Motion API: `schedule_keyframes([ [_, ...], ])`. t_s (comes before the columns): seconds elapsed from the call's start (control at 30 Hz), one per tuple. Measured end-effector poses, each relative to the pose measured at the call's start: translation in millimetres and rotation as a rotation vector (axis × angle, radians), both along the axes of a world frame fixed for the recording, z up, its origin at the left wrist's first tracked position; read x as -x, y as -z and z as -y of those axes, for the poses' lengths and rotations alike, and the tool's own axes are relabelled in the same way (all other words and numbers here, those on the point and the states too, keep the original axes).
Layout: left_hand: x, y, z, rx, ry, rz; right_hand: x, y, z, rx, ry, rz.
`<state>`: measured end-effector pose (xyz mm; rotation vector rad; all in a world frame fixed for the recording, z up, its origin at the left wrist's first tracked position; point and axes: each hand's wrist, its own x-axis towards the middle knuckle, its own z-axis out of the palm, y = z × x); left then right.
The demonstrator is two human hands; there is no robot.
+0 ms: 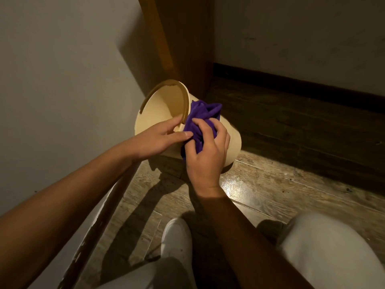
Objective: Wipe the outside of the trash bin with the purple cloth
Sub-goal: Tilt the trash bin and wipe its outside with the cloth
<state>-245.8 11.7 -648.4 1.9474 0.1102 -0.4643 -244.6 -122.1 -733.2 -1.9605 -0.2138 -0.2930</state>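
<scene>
So the person is crouched on the wooden floor (270, 184) in a corner, mid-wipe by the look of it. The cream plastic trash bin (231, 140) is tipped over on its side, mouth pointing up toward 10 o'clock at the wall (62, 69), base end toward 4 o'clock. It sits right at the foot of a wooden door frame (187, 49), which runs up toward 12 o'clock.

The left hand (158, 140) holds the bin at the rim. Its fingers curl over the edge and dip into the opening, with the thumb lying along the outside, just touching the cloth. That hand seems to be steadying the bin so it doesn't roll.

The right hand (208, 151) has the purple cloth (200, 117) bunched up in it, fingers curled round the fabric and pressing it against the outer side of the bin just below the rim. A loose wad of cloth sticks out toward 12 o'clock past the fingers.

My read: this is the wiping step itself, working the upper side wall near the rim. Only that patch is covered right now, so I'd guess the next move calls for dragging the cloth down toward the base at 4 o'clock. After that, the left hand needs to turn the bin so the side facing the floor comes up. Can't see that underside at all from here.

A white shoe (177, 240) and pale trouser knees (325, 253) are down at 6 o'clock.
</scene>
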Motion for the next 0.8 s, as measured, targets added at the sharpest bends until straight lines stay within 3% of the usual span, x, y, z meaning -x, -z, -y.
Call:
schedule_keyframes([
  [0.13,-3,0,-5,0.026,-0.067,0.041,-15,-8,-1,0.028,0.014,0.006],
  [0.3,2,12,-13,0.214,-0.18,-0.03,-26,-4,7,0.047,-0.022,-0.012],
  [0.47,0,13,-5,-0.11,-0.084,0.071,-28,-7,0,0.028,0.003,-0.037],
  [0.6,-2,13,1,-0.069,-0.186,0.208,-21,-16,-15,0.014,-0.076,0.028],
  [0.8,-5,15,2,-0.167,-0.266,0.272,-22,-2,-15,0.199,-0.046,0.044],
])
